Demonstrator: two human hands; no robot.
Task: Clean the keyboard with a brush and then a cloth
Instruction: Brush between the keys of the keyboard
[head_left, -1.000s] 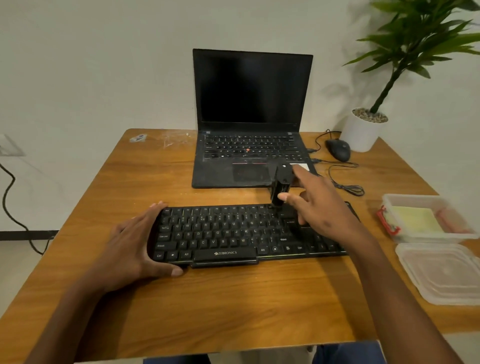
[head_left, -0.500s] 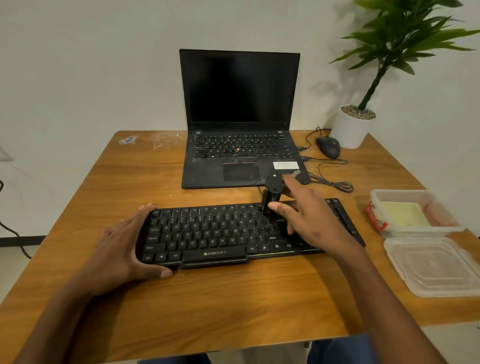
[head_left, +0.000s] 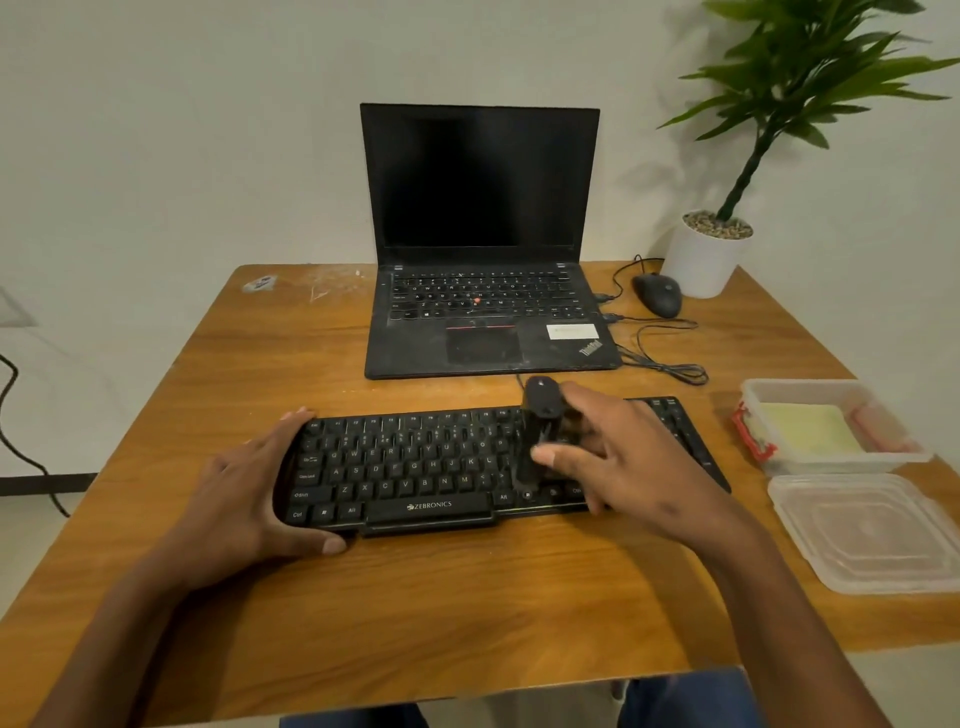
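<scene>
Brushing stage: right hand (head_left: 618, 457) gripping brush (head_left: 540, 431) on keyboard (head_left: 415, 467) mid-frame, left hand (head_left: 249, 493) clasping its edge; cloth wipe outstanding

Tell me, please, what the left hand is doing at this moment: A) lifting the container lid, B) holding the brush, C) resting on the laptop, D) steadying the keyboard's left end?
D: the left hand grips the left end of the keyboard, while the right hand holds the brush.

Wooden table (head_left: 467, 613) against white wall (head_left: 182, 130)
</scene>
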